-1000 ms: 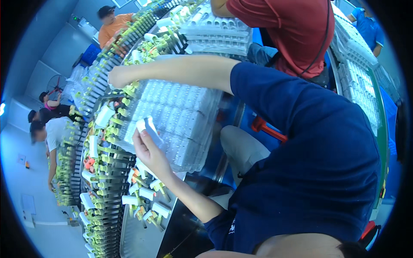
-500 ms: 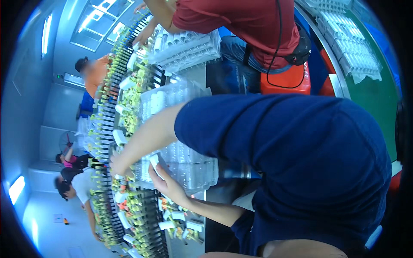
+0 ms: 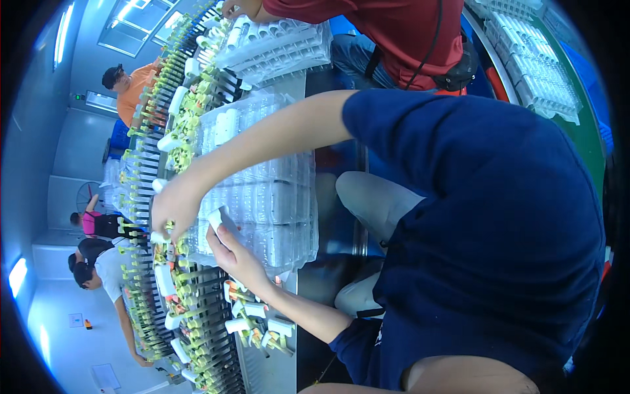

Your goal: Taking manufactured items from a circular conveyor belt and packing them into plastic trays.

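You are holding a small white cylindrical plastic tube in your left hand, pinched between thumb and fingertips, so those fingers are closed on it. The tube is sitting just in front of the near edge of the clear plastic blister tray of white tubes, which is lying on the steel bench beside the line.

Your right hand is reaching across the tray to the conveyor of black slats carrying yellow-green clips. Its fingers are curled downward around a white tube on the belt, touching it; I cannot tell whether they are actually gripping it. Your right forearm is crossing above the tray, and your dark blue sleeve is filling the right side of the view.

More white tubes seated in green clips are standing along the near part of the conveyor, just below your left wrist.

Farther up the line, a second clear tray stacked with white tubes is resting near a person in a red shirt, whose hand is working at the belt. A person in an orange shirt is standing on the far side of the conveyor, and other people in dark and white tops are leaning toward it lower down. Stacks of filled trays are lying on the green floor to the right.
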`<state>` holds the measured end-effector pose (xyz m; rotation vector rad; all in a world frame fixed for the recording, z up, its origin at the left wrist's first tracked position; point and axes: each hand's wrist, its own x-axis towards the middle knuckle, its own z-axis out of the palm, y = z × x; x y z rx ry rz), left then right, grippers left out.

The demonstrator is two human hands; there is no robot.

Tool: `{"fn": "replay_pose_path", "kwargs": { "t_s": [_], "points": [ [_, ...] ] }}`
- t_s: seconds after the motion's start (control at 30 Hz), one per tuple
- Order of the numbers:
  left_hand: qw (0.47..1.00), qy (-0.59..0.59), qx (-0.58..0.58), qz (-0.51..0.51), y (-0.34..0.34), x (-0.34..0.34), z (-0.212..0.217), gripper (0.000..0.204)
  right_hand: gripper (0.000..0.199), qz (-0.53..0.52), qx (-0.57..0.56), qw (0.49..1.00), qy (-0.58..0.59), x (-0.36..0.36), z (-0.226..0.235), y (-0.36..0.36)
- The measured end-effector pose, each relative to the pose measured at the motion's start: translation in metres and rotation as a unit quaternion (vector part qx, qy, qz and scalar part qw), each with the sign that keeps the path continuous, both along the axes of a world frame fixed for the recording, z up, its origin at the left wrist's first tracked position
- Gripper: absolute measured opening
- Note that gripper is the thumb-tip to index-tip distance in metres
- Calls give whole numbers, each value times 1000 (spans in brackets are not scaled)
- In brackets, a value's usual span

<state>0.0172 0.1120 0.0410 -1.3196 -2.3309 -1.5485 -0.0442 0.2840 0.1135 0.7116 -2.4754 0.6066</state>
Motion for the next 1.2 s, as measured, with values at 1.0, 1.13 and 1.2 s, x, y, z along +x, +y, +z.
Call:
{"fn": "replay_pose_path", "kwargs": {
  "t_s": [1.0,1.13,1.2],
  "points": [
    [996,-55,42,51,-10,-2,-10,37,36,-429,-35,898,94,111,-91,81],
    [996,-57,45,46,-11,-4,-11,37,33,-418,-47,902,101,112,-91,81],
    [996,-51,47,52,-15,-3,-10,37,31,-412,-52,904,100,108,-91,77]
  ]
}}
